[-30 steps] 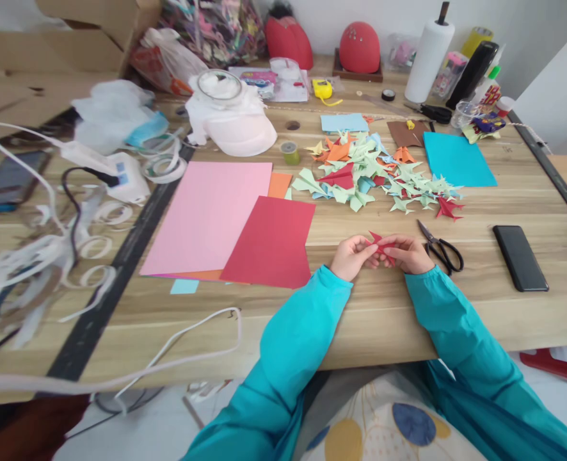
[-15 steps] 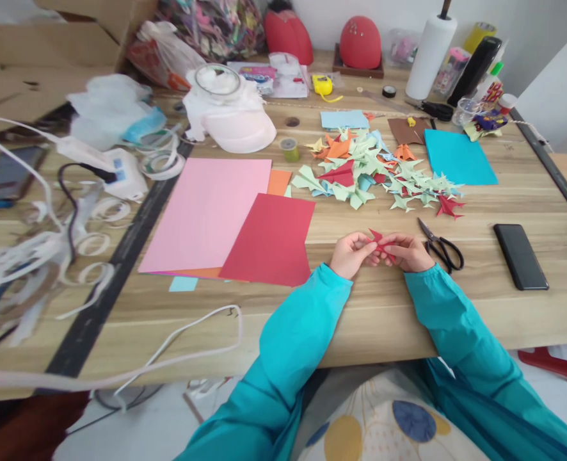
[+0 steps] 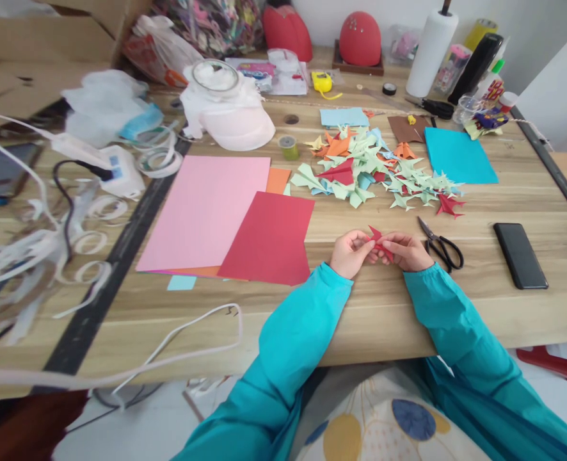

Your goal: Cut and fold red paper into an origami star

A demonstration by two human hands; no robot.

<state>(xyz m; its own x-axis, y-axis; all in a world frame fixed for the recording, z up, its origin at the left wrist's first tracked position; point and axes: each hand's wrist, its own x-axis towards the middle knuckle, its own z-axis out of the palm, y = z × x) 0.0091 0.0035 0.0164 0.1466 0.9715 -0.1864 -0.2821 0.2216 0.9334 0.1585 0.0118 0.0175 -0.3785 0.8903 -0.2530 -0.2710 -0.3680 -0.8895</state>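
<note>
Between my hands is a small folded red paper piece, its pointed tip sticking up past the fingers. My left hand pinches its left side; my right hand grips its right side with thumb and fingers. The fingers hide most of its folds. Just right of my right hand lie black-handled scissors. Beyond my hands spreads a heap of folded paper shapes, mostly pale green, with orange, blue and red ones. A red sheet rests left of my hands, over a pink sheet.
A black phone lies at the right. Bright blue paper is behind it. A thread spool stands left of the heap. White cable crosses the front left edge, and tape strips and a power strip clutter the left.
Both hands stay in place and keep hold of the folded red paper, whose tip is a little higher and turned slightly. The view has shifted very slightly.
</note>
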